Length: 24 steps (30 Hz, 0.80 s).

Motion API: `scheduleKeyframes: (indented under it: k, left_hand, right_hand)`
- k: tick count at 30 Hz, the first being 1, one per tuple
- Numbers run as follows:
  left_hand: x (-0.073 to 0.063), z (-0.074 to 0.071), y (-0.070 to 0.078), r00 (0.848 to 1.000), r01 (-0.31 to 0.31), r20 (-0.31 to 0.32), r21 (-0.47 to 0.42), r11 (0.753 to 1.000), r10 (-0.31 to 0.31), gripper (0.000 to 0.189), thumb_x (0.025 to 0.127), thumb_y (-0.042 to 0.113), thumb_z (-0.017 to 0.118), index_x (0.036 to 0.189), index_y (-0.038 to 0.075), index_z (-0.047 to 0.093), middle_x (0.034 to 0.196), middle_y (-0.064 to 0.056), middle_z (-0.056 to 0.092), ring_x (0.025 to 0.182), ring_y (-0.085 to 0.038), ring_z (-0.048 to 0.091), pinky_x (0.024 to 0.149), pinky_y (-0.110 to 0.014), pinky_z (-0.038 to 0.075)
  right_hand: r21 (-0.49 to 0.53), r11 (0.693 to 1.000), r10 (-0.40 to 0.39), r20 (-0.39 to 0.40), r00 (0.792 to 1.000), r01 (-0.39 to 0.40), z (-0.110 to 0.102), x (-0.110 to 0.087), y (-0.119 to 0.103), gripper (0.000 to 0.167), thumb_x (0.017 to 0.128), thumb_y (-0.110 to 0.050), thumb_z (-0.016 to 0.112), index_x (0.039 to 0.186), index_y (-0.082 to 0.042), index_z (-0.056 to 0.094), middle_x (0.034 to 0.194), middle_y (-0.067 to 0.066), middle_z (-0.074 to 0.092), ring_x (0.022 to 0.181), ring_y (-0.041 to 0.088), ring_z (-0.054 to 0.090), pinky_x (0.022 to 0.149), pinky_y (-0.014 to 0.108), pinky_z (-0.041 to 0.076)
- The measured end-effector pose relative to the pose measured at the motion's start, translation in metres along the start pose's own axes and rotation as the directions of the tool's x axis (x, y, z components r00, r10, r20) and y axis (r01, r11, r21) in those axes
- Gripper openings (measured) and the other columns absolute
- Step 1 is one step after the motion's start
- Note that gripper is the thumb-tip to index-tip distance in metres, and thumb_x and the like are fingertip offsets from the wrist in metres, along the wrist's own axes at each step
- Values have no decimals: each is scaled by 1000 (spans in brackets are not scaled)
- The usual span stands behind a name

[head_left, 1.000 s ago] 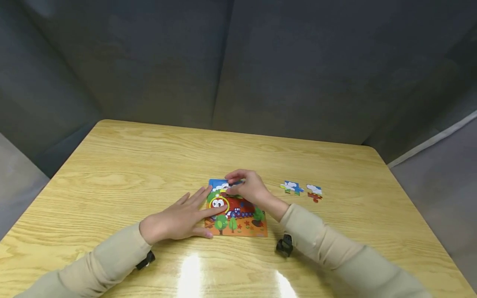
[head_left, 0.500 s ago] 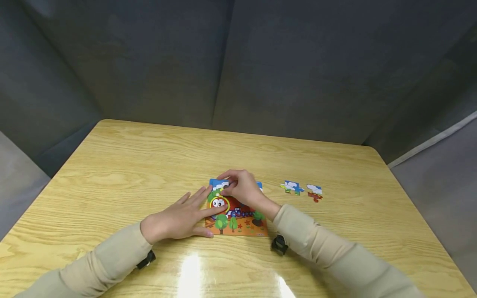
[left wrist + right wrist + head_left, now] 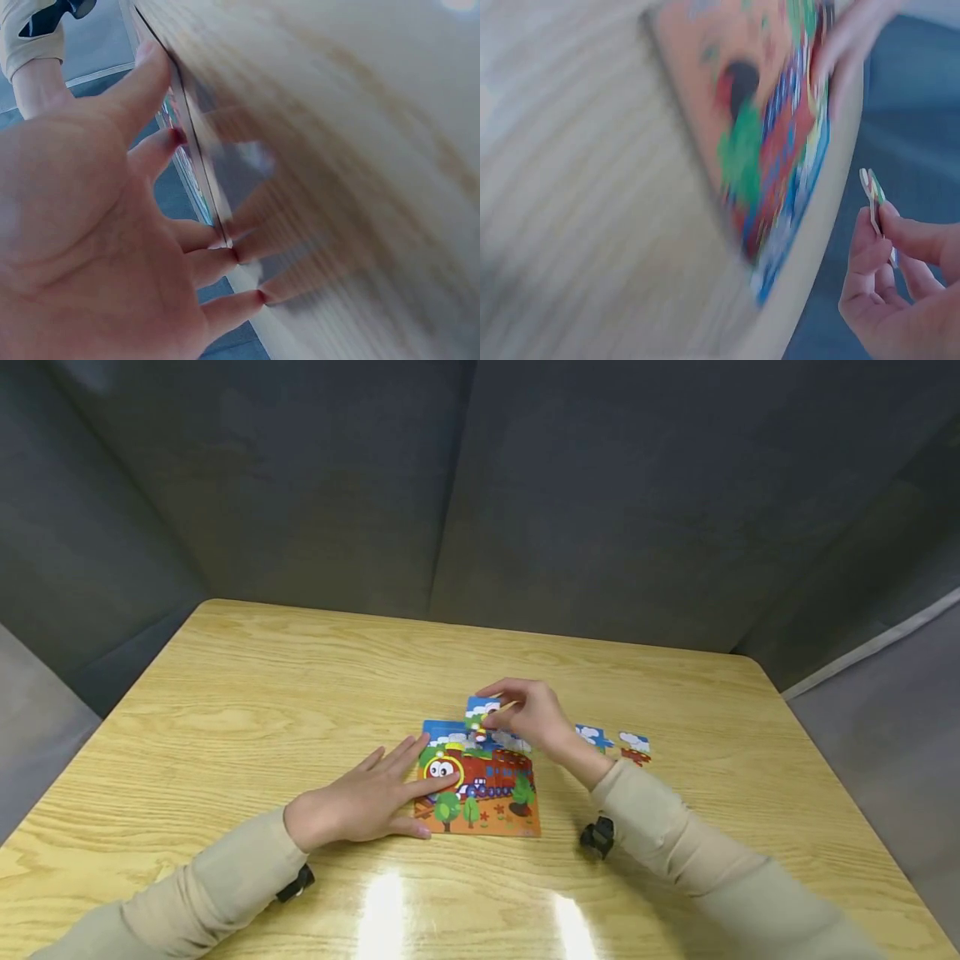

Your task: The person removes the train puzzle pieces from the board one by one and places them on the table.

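Note:
A jigsaw puzzle (image 3: 495, 820) with a red cartoon train, green trees and orange ground lies flat on the table. My left hand (image 3: 360, 806) rests on its left side with the fingers spread and straight. In the left wrist view, the fingertips of the left hand (image 3: 112, 232) touch the puzzle and the table. Just above the puzzle's top edge, my right hand (image 3: 536, 718) pinches a puzzle piece (image 3: 478, 710) with blue sky, white cloud and green. The right wrist view shows that puzzle piece (image 3: 874, 195) edge-on between thumb and fingers.
Two loose puzzle pieces lie right of the puzzle: a blue-and-white cloud piece (image 3: 591, 736), partly behind the right hand, and a cloud-and-red piece (image 3: 634, 746). Dark curtains (image 3: 450, 485) hang behind the wooden table (image 3: 300, 677).
My right hand has lifted the puzzle piece off the upper part of the puzzle and moved it up and to the right. The left hand stays in place.

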<state>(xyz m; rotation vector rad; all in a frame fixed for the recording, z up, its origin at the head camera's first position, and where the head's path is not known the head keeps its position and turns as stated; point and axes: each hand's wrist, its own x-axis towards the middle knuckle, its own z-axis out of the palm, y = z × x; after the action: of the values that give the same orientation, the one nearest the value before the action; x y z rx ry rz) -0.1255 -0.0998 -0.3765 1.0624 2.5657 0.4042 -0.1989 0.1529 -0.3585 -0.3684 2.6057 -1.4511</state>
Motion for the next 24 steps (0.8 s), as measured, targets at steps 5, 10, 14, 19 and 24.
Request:
scheduleKeyframes:
  k: [5,10,14,19,24]
  left_hand:
    - [0,1,-1,1000,-7,-7,6,1000,7,70,94,51,58,155,27,34,160,-25,1,147,-41,4,112,-64,15]
    - [-2,1,-1,1000,-1,-6,8,1000,1,70,94,51,57,155,27,33,160,-25,-1,147,-40,4,113,-64,14]
    - [-4,0,-1,1000,-2,-8,8,1000,2,70,94,51,57,155,27,33,160,-25,-1,147,-40,4,113,-63,14]
    - [-5,1,0,1000,-13,-19,12,1000,13,69,94,49,58,154,26,34,160,-26,0,147,-41,5,112,-64,15]
    - [-4,1,0,1000,-19,-25,9,1000,19,69,94,49,58,154,26,34,160,-26,1,147,-41,5,112,-64,15]
  right_hand:
    - [-32,997,67,-49,997,-69,-39,-7,25,29,87,2,72,116,0,70,92,16,62,79,33,66,65,39,54]
    - [-155,981,102,-92,990,-116,-60,-14,52,29,87,0,73,116,0,70,87,14,61,71,29,60,54,30,47]
    - [-221,971,73,-98,993,-93,-62,-16,61,28,84,0,75,112,1,72,84,13,63,66,23,57,50,26,41]
    - [-325,945,4,-80,997,-30,-59,-14,63,26,83,-1,77,109,1,73,85,13,67,69,21,59,56,28,45]
    - [-435,900,-12,-53,999,-13,-57,-15,64,24,84,-5,77,107,0,74,95,14,65,74,21,54,60,31,45]
